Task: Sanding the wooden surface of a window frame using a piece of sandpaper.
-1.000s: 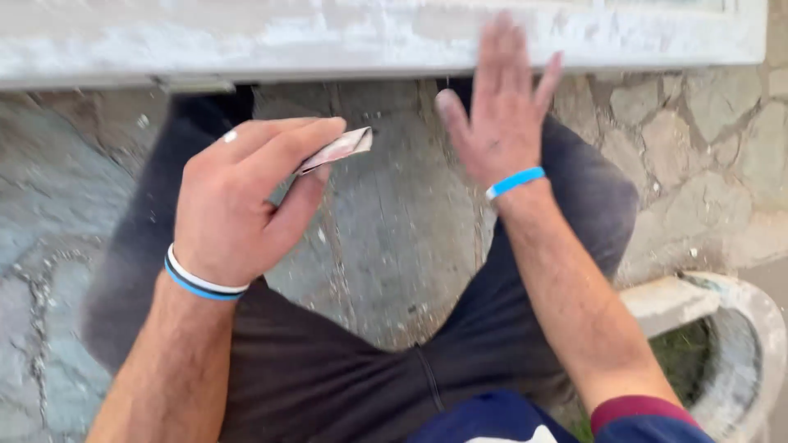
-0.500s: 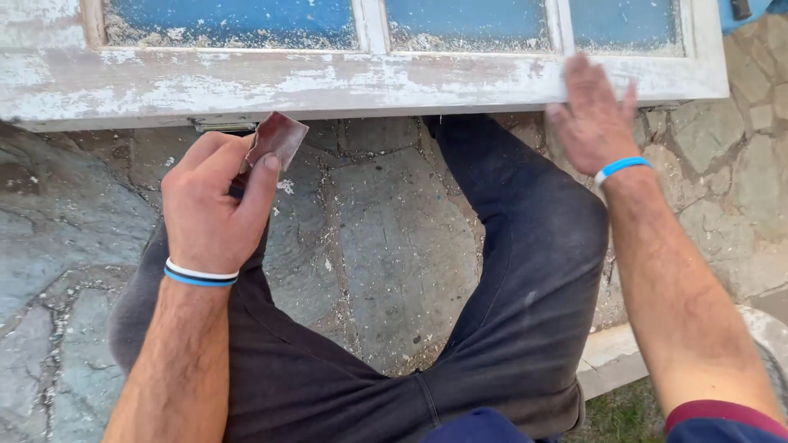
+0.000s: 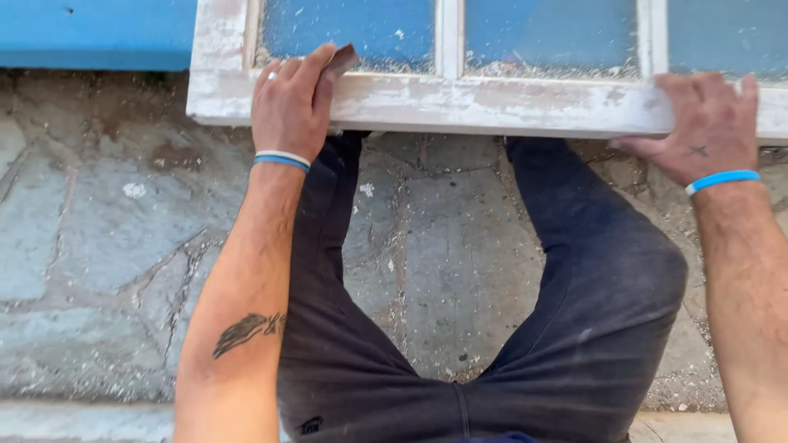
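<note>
the left hand [image 3: 289,105] is closed on a small piece of sandpaper [image 3: 341,59], and it presses the paper on the lower rail of the window frame [image 3: 492,102], near the frame's left corner. the frame lies across the knees, above the stone floor [image 3: 98,238]. the right hand [image 3: 707,123] lies flat and open on the same rail, near the right edge, with the fingers spread and the thumb under the edge; it holds nothing, only steadies the wood. the old white paint is worn and dusty, and dust lies on the blue glass [image 3: 361,29]. to sand well here, i think the paper should stay flat under the fingertips, move along the rail and not across it, and keep away from the glass. the right hand should press firmly so the frame does not slide on the legs [image 3: 591,271].
</note>
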